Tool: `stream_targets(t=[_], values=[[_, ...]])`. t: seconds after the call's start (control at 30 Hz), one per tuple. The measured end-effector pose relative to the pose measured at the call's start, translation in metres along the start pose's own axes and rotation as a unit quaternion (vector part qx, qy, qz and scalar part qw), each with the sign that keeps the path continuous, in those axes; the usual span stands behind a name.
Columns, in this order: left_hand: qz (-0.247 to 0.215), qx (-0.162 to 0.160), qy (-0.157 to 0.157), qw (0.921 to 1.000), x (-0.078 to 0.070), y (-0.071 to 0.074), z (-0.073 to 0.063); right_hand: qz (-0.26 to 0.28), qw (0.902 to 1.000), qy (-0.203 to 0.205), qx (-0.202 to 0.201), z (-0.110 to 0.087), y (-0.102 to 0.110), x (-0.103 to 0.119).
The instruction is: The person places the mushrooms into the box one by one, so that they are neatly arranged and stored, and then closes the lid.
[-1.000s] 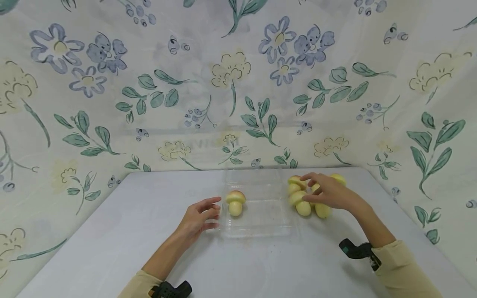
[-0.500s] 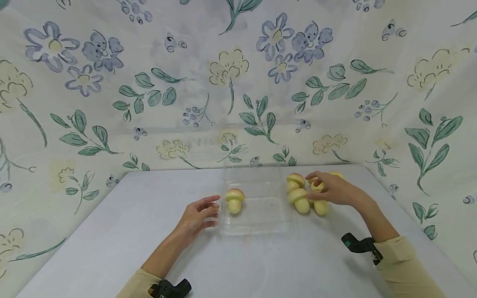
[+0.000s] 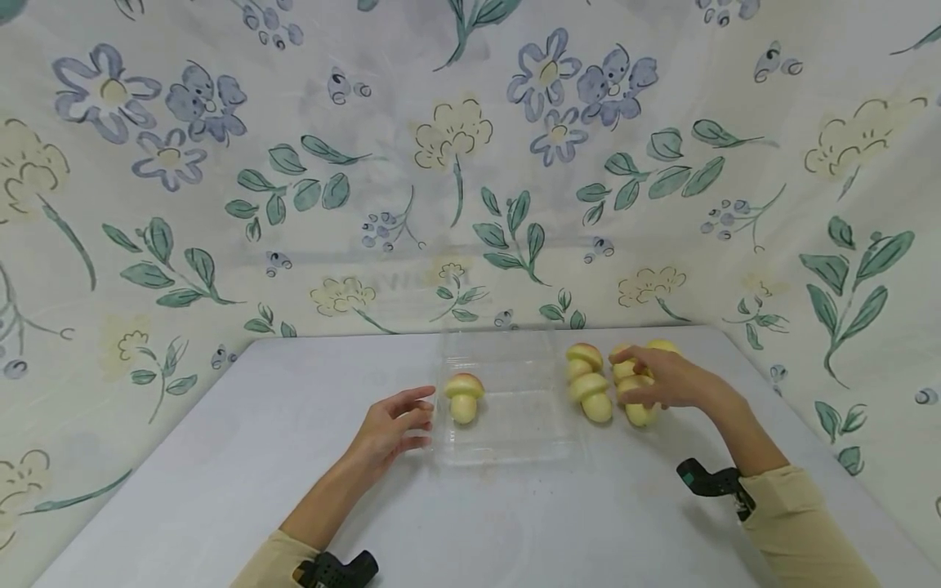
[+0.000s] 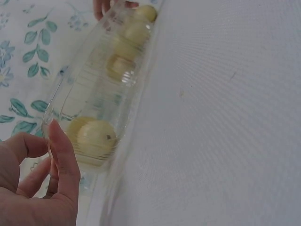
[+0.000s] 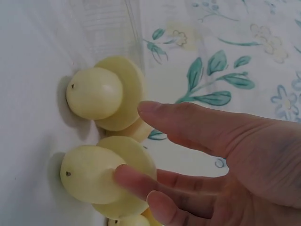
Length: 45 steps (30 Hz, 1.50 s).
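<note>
My left hand [image 3: 393, 429] is at the left side of a clear plastic container [image 3: 515, 445], its fingertips right at the rim in the left wrist view. Inside, at the container's left, stands one yellow mushroom-shaped piece [image 3: 464, 400] with a reddish cap top. To the right, my right hand [image 3: 665, 382] reaches over a group of similar pieces, fingers spread. A fingertip overlaps the stem of the front right mushroom-shaped piece [image 5: 89, 174] in the right wrist view. Another finger points toward the cap of the front left mushroom-shaped piece [image 5: 94, 94]. The right hand partly covers the pieces behind.
Behind the front left piece is another mushroom-shaped piece [image 3: 584, 356]; one more yellow piece [image 3: 663, 346] shows at the back right. All rest on a white table [image 3: 500, 531]. A floral cloth [image 3: 412, 188] hangs along the table's back edge.
The right hand has shifted slightly right, off the front left mushroom-shaped piece and over the front right one. The left hand and the container stay as they were.
</note>
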State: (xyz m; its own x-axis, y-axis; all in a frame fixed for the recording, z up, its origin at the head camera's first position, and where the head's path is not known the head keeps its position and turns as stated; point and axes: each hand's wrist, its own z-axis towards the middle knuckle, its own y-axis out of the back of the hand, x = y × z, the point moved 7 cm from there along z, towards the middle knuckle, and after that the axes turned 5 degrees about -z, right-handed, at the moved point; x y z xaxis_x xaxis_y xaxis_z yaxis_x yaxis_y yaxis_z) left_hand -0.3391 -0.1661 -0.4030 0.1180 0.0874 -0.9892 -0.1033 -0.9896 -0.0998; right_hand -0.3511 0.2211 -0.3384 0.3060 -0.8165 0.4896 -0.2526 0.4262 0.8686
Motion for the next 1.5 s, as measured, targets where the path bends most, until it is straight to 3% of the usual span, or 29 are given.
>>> stream_targets(t=[0.27,0.57,1.5], values=[[0.004,-0.003,0.005,1.0,0.001,0.001,0.0,0.002,0.9996,-0.025,0.014,0.002,-0.004,-0.012],[0.008,0.001,-0.002,1.0,-0.001,-0.001,-0.002,-0.005,0.9959,-0.064,0.063,0.001,-0.016,-0.026],[0.004,-0.005,-0.005,1.0,-0.002,0.0,-0.002,-0.012,0.9964,-0.048,0.069,0.005,-0.022,-0.032]])
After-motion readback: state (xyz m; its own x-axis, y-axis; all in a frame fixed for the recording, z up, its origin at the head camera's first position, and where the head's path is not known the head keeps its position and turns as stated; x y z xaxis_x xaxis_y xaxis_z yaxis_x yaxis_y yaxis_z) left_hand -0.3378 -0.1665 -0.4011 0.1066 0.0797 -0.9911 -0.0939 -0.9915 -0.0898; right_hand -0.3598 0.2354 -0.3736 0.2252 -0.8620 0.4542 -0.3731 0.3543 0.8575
